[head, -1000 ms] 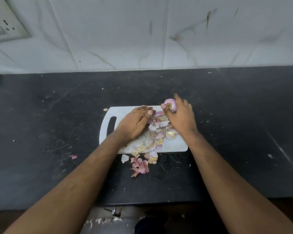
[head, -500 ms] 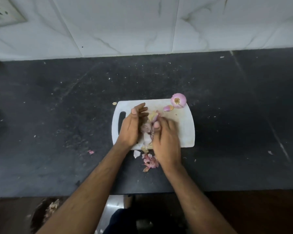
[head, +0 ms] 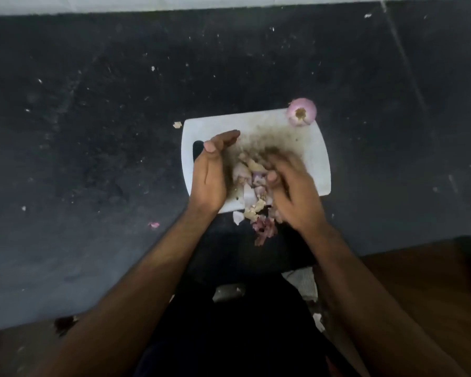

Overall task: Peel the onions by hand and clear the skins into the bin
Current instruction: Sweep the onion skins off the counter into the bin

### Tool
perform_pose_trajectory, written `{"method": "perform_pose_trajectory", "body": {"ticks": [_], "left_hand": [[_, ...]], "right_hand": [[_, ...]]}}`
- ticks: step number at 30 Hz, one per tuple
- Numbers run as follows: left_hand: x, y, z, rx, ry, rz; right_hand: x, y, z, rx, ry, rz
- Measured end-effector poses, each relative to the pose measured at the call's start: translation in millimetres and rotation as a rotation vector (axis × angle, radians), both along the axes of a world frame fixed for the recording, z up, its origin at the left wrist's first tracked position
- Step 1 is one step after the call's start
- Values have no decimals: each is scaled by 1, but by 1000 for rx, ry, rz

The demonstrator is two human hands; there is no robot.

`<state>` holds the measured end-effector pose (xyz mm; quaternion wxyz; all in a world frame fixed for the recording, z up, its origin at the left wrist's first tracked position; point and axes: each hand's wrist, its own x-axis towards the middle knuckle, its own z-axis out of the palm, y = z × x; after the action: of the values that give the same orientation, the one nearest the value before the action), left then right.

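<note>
Two hands cup a heap of onion skins on a white board.

The left hand [head: 211, 172] stands on edge, fingers straight and together, palm turned in against the skins [head: 249, 180] as a wall; the right hand [head: 291, 186] is smeared by motion, its fingers loosely bent over the heap from the other side — whether they grip any skins cannot be told. The skins are pale, papery flakes in white, tan and pink-purple, piled between the palms and spilling off the board's [head: 305, 148] near edge onto the dark counter [head: 93, 131], where darker purple scraps lie. A peeled onion [head: 301, 112] — glossy pale purple, brown root end up — sits at the board's far right corner, well apart from the hands. A single pink flake [head: 154, 225] lies on the counter to the left. No writing is legible anywhere.
</note>
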<state>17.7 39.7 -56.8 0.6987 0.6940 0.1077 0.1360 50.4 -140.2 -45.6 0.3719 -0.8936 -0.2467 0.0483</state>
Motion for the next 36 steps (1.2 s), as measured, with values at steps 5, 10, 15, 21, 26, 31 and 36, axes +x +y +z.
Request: {"method": "perform_pose_trajectory", "body": {"ticks": [5,10,15,21,26,31,36], "left_hand": [[-36,1,5,268,-53,-60],[-63,-13,-7,282,-18,-73],[-57,-14,4,609,-51,-20],[-4,4,9,835,321,-23],[3,9,13,736,272,-238],[-52,0,23,489,175,-246],[-112,-4,19,581,89,-115]], "right_hand": [[29,12,-4,-59,-29,371],[10,9,-8,-201,-156,662],[2,-22,-1,-58,-111,604],[-19,-36,-1,-312,-280,733],[-28,-14,-10,-448,-373,713],[-31,-17,-17,-374,-451,725],[-35,-18,-18,-338,-517,706]]}}
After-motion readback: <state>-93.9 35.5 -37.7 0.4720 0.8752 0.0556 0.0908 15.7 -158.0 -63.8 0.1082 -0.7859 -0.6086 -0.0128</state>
